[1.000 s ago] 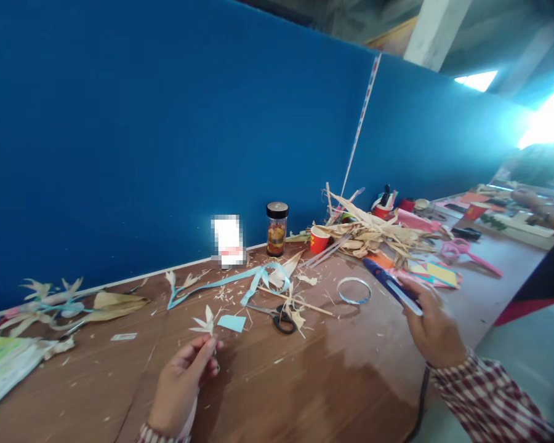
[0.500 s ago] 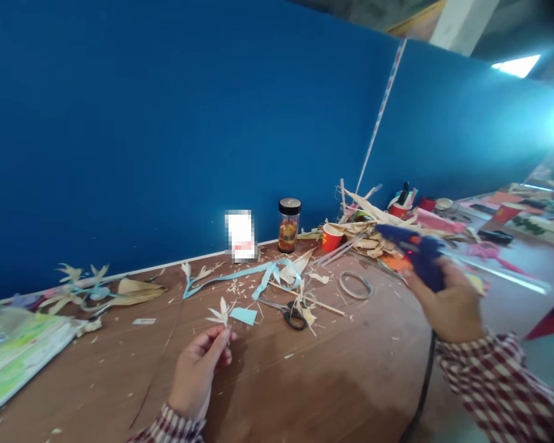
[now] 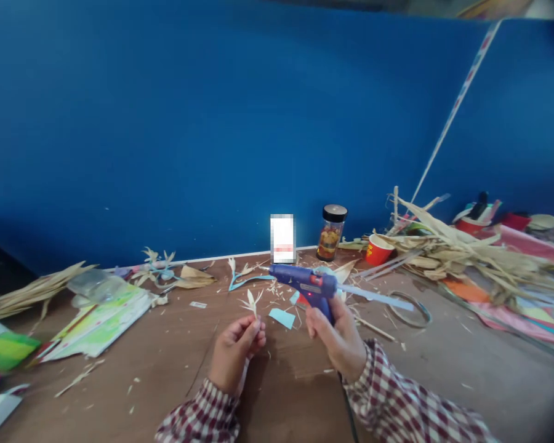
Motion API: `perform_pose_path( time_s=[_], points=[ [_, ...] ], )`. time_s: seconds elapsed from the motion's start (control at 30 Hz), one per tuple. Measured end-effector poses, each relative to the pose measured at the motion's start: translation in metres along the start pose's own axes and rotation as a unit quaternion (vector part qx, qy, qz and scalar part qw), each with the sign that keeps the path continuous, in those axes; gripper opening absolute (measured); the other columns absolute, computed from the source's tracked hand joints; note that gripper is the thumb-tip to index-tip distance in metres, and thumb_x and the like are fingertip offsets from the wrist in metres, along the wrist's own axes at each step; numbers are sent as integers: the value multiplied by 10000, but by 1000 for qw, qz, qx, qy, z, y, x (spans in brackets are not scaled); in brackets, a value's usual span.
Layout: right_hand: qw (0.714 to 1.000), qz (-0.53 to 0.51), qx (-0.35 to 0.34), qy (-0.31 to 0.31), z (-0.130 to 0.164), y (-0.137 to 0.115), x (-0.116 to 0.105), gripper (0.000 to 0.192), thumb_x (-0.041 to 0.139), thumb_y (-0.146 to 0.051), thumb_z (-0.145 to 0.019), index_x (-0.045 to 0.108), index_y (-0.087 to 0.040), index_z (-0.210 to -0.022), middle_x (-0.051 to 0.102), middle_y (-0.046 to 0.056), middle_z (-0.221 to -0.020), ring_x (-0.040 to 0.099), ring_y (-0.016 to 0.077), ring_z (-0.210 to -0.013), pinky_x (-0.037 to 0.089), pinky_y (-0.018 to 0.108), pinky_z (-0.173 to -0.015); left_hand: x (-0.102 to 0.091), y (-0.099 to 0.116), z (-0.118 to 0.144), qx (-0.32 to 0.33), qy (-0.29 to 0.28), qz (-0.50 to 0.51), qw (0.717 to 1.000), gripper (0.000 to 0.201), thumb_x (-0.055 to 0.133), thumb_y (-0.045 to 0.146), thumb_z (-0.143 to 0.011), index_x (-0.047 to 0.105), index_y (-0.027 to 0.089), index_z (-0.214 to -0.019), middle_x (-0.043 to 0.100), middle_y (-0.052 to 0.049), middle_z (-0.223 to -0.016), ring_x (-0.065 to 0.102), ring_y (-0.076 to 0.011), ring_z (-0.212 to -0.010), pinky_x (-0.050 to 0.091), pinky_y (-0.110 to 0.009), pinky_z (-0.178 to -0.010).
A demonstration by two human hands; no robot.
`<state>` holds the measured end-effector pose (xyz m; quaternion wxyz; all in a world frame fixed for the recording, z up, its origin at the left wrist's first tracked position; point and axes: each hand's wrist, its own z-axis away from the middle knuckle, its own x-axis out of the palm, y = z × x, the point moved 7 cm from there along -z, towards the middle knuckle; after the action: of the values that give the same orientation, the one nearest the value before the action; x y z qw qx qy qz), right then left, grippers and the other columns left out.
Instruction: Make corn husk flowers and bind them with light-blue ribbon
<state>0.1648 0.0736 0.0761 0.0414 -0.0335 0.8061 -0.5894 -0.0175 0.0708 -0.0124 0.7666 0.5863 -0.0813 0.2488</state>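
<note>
My left hand (image 3: 237, 351) pinches the base of a small pale corn-husk flower (image 3: 252, 303), its pointed petals spreading upward. Closed round the handle of a blue hot glue gun (image 3: 300, 280) is my right hand (image 3: 339, 341). The gun's nozzle points left, just above and beyond the flower, apart from it. A clear glue stick (image 3: 378, 296) sticks out of its back, and a small red light glows on its side. Just past my hands lies a light blue paper piece (image 3: 282, 317). Behind it, a blue strip (image 3: 252, 283) lies partly hidden by the gun.
A dark-lidded jar (image 3: 331, 234) and a red paper cup (image 3: 379, 249) stand near the blue partition (image 3: 189, 135). Dried husks (image 3: 443, 246) pile up at right, beside a tape ring (image 3: 413, 311). At left lies a green-white packet (image 3: 106, 326). Scraps litter the brown table (image 3: 157, 381).
My right hand has brought the glue gun leftward from the right side to near the flower. The view has turned right to left, showing more of the left table. My left hand keeps its pinch.
</note>
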Motion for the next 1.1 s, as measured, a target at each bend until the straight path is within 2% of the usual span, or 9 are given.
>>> perform_pose_path(
  time_s=[0.13, 0.3, 0.43, 0.53, 0.63, 0.8, 0.93, 1.1],
  points=[
    [995, -90, 19, -31, -2, 21, 2, 228, 455, -386, -843, 469, -176, -757, 461, -29, -573, 440, 98, -506, 370, 233, -494, -5, 1, -4, 1, 4, 22, 1000, 334, 773, 216, -526, 596, 121, -793, 650, -26, -644, 577, -78, -540, 495, -175, -528],
    [982, -162, 92, -26, 7, 46, -7, 231, 483, -399, -824, 428, -184, -760, 425, -41, -582, 420, 83, -470, 352, 212, -441, -8, 0, -7, -4, 20, 39, 999, 293, 776, 233, -520, 597, 122, -723, 648, -23, -641, 588, -84, -557, 507, -182, -553],
    [974, -183, 126, -41, 12, 56, -3, 272, 500, -415, -809, 412, -180, -703, 401, -56, -528, 388, 68, -418, 330, 197, -399, -6, 2, -6, -10, 12, 45, 999, 234, 753, 224, -559, 602, 127, -710, 633, -14, -642, 571, -73, -545, 500, -175, -537],
    [967, -181, 158, -84, 18, 61, 7, 299, 484, -437, -813, 408, -178, -683, 411, -52, -520, 392, 67, -402, 328, 196, -384, -6, 4, -5, -20, 12, 43, 999, 211, 739, 226, -581, 609, 142, -724, 624, -1, -662, 550, -59, -521, 486, -160, -496],
    [966, -169, 160, -111, 25, 63, 12, 276, 478, -428, -820, 417, -178, -721, 431, -42, -565, 424, 74, -436, 346, 201, -410, -7, 4, -4, -29, 14, 41, 999, 209, 738, 235, -585, 618, 145, -730, 609, 8, -665, 531, -47, -501, 475, -145, -469],
    [980, -114, 115, -118, 31, 64, 11, 263, 457, -427, -834, 458, -164, -836, 447, -27, -602, 432, 82, -480, 359, 214, -461, -5, -2, -5, -42, 4, 30, 999, 216, 742, 253, -585, 634, 131, -727, 604, -4, -655, 520, -41, -493, 481, -140, -470],
    [980, -94, 124, -122, 31, 64, 13, 307, 378, -445, -864, 473, -160, -798, 424, -31, -582, 409, 77, -456, 333, 207, -440, -5, -5, -6, -39, 2, 28, 999, 213, 735, 260, -595, 643, 132, -738, 605, -2, -645, 523, -43, -495, 483, -143, -480],
    [981, -56, 130, -130, 30, 61, 15, 355, 365, -473, -857, 509, -150, -900, 430, -29, -584, 414, 89, -460, 344, 216, -451, -4, -5, -5, -33, -6, 26, 999, 200, 736, 251, -591, 648, 126, -720, 593, 3, -622, 514, -42, -487, 474, -138, -475]
  ],
)
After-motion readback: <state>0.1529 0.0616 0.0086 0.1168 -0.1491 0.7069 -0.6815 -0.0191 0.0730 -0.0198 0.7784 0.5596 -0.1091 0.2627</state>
